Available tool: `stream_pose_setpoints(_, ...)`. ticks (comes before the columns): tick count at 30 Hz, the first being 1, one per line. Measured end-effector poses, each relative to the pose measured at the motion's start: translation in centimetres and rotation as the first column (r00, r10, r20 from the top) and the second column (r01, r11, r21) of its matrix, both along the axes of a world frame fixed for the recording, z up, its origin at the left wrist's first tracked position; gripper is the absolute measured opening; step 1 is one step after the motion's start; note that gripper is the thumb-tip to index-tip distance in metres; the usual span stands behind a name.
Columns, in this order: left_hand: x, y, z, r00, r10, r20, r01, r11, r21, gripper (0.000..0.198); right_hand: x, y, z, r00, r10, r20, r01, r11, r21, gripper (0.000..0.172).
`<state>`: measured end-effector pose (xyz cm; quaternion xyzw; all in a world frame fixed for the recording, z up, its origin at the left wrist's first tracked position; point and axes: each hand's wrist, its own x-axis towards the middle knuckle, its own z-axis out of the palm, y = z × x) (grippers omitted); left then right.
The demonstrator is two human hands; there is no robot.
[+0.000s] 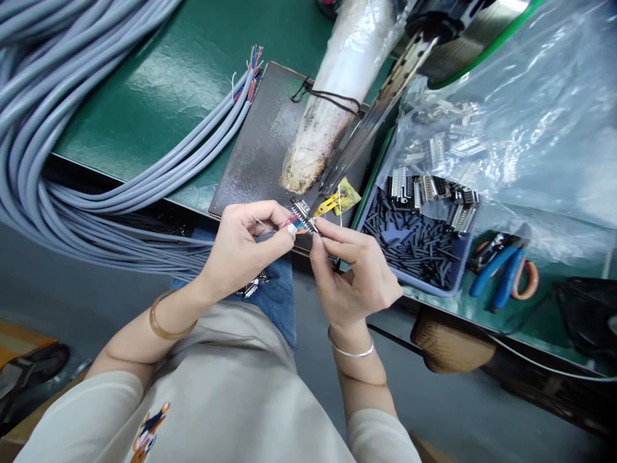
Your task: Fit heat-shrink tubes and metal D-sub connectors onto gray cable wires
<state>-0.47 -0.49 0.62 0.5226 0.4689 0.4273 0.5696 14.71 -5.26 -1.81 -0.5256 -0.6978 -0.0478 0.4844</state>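
Observation:
My left hand [248,241] is closed on the end of a grey cable [267,237] whose coloured wires [292,222] fan out from its stripped tip. My right hand [354,270] pinches a small metal connector [303,212] against those wires. Both hands meet just in front of the bench edge, over my lap. A bangle sits on each wrist.
A thick bundle of grey cables [72,128] sweeps across the green bench [159,83], with stripped ends [250,74] on a dark plate [260,141]. A blue tray [448,286] holds black tubing pieces and connectors. Blue-handled cutters [501,270] lie right of it. A plastic-wrapped tool [337,90] stands above.

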Motion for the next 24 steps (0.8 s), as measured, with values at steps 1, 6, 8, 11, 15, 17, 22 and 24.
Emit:
stream_pose_setpoints(1,0.02,0.03,0.0,1.0,0.005,-0.007,-0.005,1.0,0.013,0.016,-0.03,0.06,-0.02,1.0,0.001,-0.007,-0.001,1.0,0.001,0.019)
stream_pose_setpoints(6,0.07,0.28,-0.15,1.0,0.019,-0.013,-0.019,1.0,0.01,0.017,0.06,0.47,-0.16,0.997,0.019,-0.073,-0.021,1.0,-0.022,0.02)
stream_pose_setpoints(8,0.09,0.32,-0.24,1.0,0.019,-0.011,-0.019,1.0,0.003,0.016,0.16,0.58,-0.25,0.995,0.034,-0.091,-0.038,0.999,-0.039,0.02)
stream_pose_setpoints(11,0.13,0.32,-0.32,1.0,0.023,-0.011,-0.023,1.0,0.003,0.016,0.31,0.68,-0.35,0.993,0.05,-0.11,-0.056,0.997,-0.051,0.021)
stream_pose_setpoints(15,0.2,0.39,-0.16,1.0,0.025,-0.011,-0.025,0.999,0.035,0.017,0.46,0.79,-0.1,0.995,0.051,-0.091,-0.055,0.998,-0.042,0.021)
stream_pose_setpoints(17,0.21,0.47,-0.06,1.0,0.028,-0.001,-0.028,0.997,0.077,0.017,0.5,0.81,0.18,0.996,0.051,-0.073,-0.054,0.998,-0.042,0.02)
stream_pose_setpoints(22,0.04,0.54,-0.36,1.0,0.012,0.014,-0.013,0.994,0.108,0.016,0.35,0.62,0.39,0.999,0.037,-0.024,-0.037,0.999,-0.022,0.02)
stream_pose_setpoints(24,-0.04,0.48,-0.63,1.0,0.001,0.011,-0.002,0.997,0.082,0.015,0.29,0.47,0.15,0.999,0.034,0.014,-0.034,0.999,-0.006,0.02)
